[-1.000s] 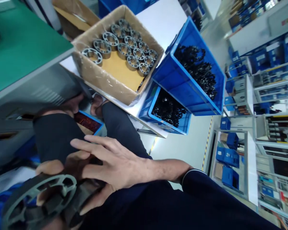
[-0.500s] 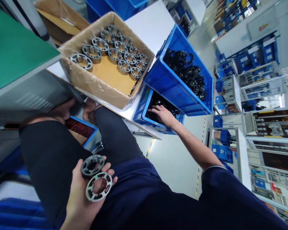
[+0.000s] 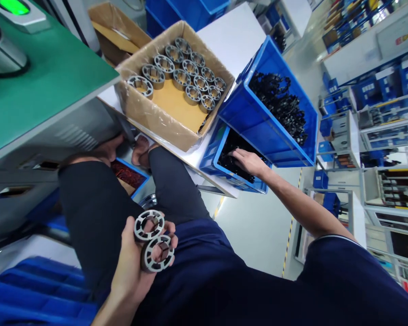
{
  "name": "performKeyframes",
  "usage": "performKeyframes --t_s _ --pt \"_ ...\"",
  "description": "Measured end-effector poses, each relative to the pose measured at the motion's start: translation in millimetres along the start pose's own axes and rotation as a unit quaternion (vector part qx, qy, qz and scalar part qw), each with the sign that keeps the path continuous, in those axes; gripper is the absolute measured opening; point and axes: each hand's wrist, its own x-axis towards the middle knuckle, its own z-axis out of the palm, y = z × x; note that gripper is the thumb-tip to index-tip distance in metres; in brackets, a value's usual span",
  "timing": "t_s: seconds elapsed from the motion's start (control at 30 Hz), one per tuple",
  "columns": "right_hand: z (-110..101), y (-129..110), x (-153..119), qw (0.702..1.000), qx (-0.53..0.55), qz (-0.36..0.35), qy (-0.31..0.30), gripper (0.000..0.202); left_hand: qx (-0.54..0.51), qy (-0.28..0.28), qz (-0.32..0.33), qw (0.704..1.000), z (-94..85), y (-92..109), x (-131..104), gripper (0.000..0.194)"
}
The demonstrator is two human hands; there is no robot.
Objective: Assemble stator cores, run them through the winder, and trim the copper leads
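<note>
Two slotted metal rings (image 3: 149, 225) lie side by side in my left hand (image 3: 132, 267), its fingers curled round them above my lap. My right hand (image 3: 248, 162) reaches into the lower blue bin (image 3: 211, 156), among black parts (image 3: 229, 147). Its fingertips are partly hidden there, and whether they grip a part cannot be made out. Beside that bin stands a larger blue bin (image 3: 275, 140) heaped with black plastic parts (image 3: 282, 104). A cardboard box (image 3: 159, 122) lined with clear plastic holds several similar metal rings (image 3: 190, 68) standing in rows.
A green worktop (image 3: 61, 90) with a metal device (image 3: 3, 54) is at the upper left. Below, between my legs, sits a small blue bin with reddish parts (image 3: 127, 174). Blue trays (image 3: 37, 290) are at the lower left, and shelving (image 3: 357, 217) stands at the right.
The view has shifted so most things appear further right. The rings in my left hand have turned to face up more. My right hand's fingers have sunk and curled among the black parts.
</note>
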Motion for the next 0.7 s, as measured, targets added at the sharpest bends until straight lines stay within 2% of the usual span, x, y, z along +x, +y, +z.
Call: performKeyframes --t_s 0.07,0.17,0.27,0.33,0.43,0.5,0.57,0.63,0.7 --pt "-2 1 -10 0.999 0.022 0.015 0.047 0.037 0.017 -0.004 0.061 0.998 0.1 -5 -1 0.061" --pt "-5 -5 -23 0.986 0.059 0.045 0.152 0.054 0.041 -0.012 0.145 0.988 -8.6 -6 2 0.07" --pt "-10 -33 -29 0.957 0.106 0.055 0.263 0.049 0.07 -0.061 0.203 0.975 -17.9 1 8 0.07" --pt "-15 -70 -27 0.94 0.142 0.033 0.308 0.036 0.088 -0.101 0.246 0.96 -18.5 7 8 0.069" --pt "-26 -145 -16 0.913 0.223 -0.085 0.331 0.022 0.1 -0.127 0.316 0.935 -10.0 12 0 0.065" --pt "-32 -198 -5 0.866 0.322 -0.212 0.318 0.024 0.115 -0.124 0.354 0.92 -3.2 13 -8 0.065" --pt "-36 -242 5 0.812 0.407 -0.29 0.302 0.034 0.139 -0.104 0.393 0.903 -0.7 11 -17 0.071" --pt "-38 -272 12 0.78 0.458 -0.309 0.295 0.037 0.15 -0.09 0.41 0.895 -4.6 8 -25 0.074" --pt "-39 -289 16 0.776 0.478 -0.302 0.28 0.037 0.136 -0.092 0.409 0.898 -14.3 4 -32 0.074"
